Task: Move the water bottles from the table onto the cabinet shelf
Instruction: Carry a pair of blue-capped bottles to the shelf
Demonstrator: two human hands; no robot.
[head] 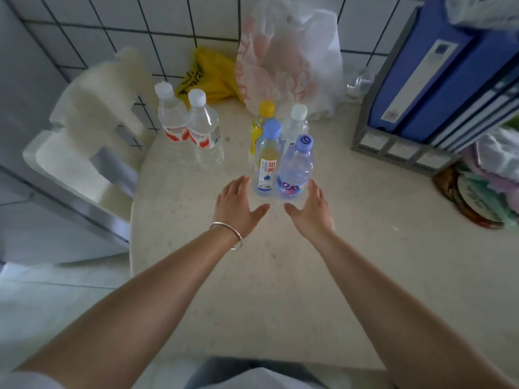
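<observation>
Pale speckled worktop [252, 276] in a white-tiled corner. Six bottles upright: two red-labelled [202, 130] at left, a cluster of four [280, 158] at centre, the rear pair half hidden. Left hand [236, 203] and right hand [311, 209] flank the cluster's front pair, fingers straight, holding nothing; contact cannot be told.

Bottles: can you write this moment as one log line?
stage: reaching | left hand: open | right hand: open | target: two front bottles | held: nothing
</observation>
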